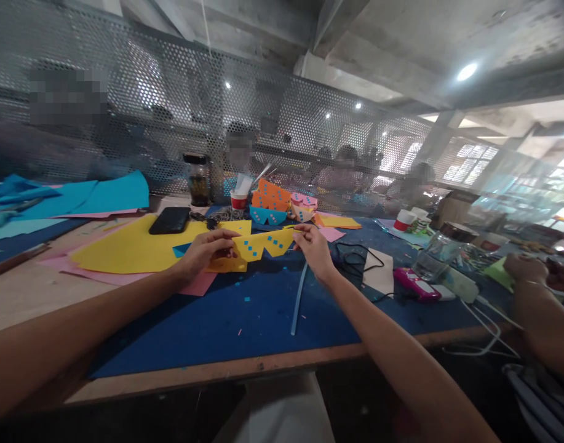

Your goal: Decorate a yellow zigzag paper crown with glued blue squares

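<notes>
A yellow paper cutout (251,247) with small blue squares on it is stretched between my two hands above the blue mat. My left hand (211,249) pinches its left end, and my right hand (312,244) pinches the right end between thumb and fingers. Under and beside my left hand lie large yellow sheets (125,249) over pink paper (198,286). Small blue squares (247,299) are scattered on the mat. A translucent strip (299,301) lies below my right hand.
A black phone (170,220), a lidded jar (197,178), a red-and-white cup (238,199) and orange cutouts (270,197) stand or lie farther back. Black cable (355,258), a magenta device (416,285) and a glass jar (441,246) are right. Another person's hand (525,269) is far right.
</notes>
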`<state>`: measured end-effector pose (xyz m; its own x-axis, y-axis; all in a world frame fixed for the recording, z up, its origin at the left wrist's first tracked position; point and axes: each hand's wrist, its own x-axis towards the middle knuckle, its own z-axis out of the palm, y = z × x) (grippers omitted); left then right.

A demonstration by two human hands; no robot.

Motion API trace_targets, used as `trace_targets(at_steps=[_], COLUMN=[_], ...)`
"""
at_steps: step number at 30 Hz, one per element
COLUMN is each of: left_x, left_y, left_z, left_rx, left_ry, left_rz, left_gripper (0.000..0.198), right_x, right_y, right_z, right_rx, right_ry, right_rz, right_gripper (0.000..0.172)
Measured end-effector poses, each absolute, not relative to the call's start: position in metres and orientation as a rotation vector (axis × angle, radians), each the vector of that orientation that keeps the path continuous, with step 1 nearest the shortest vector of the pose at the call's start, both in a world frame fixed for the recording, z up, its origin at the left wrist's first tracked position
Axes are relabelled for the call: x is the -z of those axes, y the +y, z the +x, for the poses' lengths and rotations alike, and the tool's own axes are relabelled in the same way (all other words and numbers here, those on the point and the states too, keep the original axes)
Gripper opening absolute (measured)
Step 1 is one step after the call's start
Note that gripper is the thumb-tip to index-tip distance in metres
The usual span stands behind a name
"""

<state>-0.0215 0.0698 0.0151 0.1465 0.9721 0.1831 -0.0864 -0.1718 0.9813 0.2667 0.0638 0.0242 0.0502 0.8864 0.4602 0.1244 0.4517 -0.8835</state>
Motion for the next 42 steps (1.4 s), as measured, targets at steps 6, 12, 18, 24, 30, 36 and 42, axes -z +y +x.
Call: trace_targets(at_steps=[6, 12, 18, 24, 30, 36, 42], left_x=[-0.0151, -0.0156, -0.0148, -0.017, -0.0186, -0.0181, -0.0174], left_y=[0.0677, 0.0672, 0.0696, 0.0664, 0.0654, 0.065, 0.0659], left_z=[-0.023, -0.0228, -0.0232, -0.0217, -0.0204, -0.0207, -0.0212], left_rx=[-1.238, -1.237, -1.241, -1.255, -1.26, -1.273, -1.265], left_ry=[0.926, 0.908, 0.91, 0.909, 0.906, 0.909, 0.913], left_rz=[1.368, 1.373, 1.361, 1.355, 1.349, 1.352, 1.362], left_gripper=[0.028, 0.03, 0.033, 0.038, 0.04, 0.039, 0.041], right_x=[-0.0244, -0.0246, -0.0232, -0.0215, -0.0221, -0.0236, -0.0242], right_y=[0.063, 0.0623, 0.0629, 0.0637, 0.0629, 0.0611, 0.0618], right_z=[0.2667, 0.2671, 0.2672, 0.2669, 0.2671, 0.2669, 0.2668], right_rx=[-0.744, -0.745, -0.74, -0.742, -0.73, -0.727, -0.721], right_ry=[-1.414, -1.412, -1.415, -1.416, -1.422, -1.43, -1.43], right_rz=[-0.958, -0.961, -0.966, -0.97, -0.969, -0.963, -0.962], right_gripper=[0.03, 0.03, 0.029, 0.029, 0.029, 0.029, 0.03])
